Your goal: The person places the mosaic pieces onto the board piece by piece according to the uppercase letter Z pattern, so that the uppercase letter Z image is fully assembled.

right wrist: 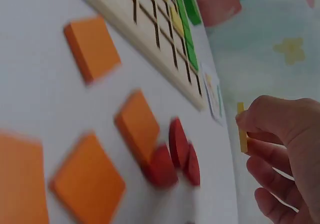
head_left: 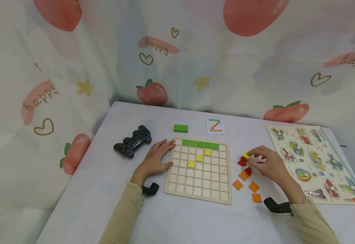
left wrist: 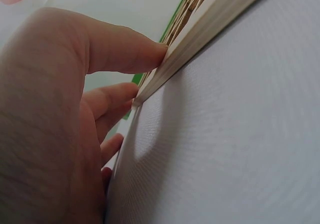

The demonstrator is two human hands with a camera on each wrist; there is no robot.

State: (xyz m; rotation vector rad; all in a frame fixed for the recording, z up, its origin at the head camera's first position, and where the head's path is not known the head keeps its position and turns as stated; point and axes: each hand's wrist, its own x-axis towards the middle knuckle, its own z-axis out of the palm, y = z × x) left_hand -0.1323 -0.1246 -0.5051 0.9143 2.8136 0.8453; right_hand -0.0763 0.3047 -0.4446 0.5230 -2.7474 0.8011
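Between the thumb and fingers of my right hand (head_left: 267, 163) is a yellow tile (right wrist: 242, 128), pinched by its faces. Below that hand lie red rounded pieces (right wrist: 162, 168) and several orange square tiles (head_left: 253, 186). My left hand (head_left: 155, 158) rests at the left side of the wooden grid board (head_left: 198, 200), its thumb and fingertips touching the edge with the fingers extended. On the board, a row of green tiles (head_left: 200, 144) fills part of the top row. Three yellow tiles (head_left: 199, 158) run diagonally beneath it.
A pattern card (head_left: 215, 126) and a green block (head_left: 180, 128) lie behind the board. To the left is a black game controller (head_left: 133, 141). A picture puzzle board (head_left: 312, 162) stands at the right, partly behind my right arm. A printed curtain (head_left: 183, 67) hangs behind the table.
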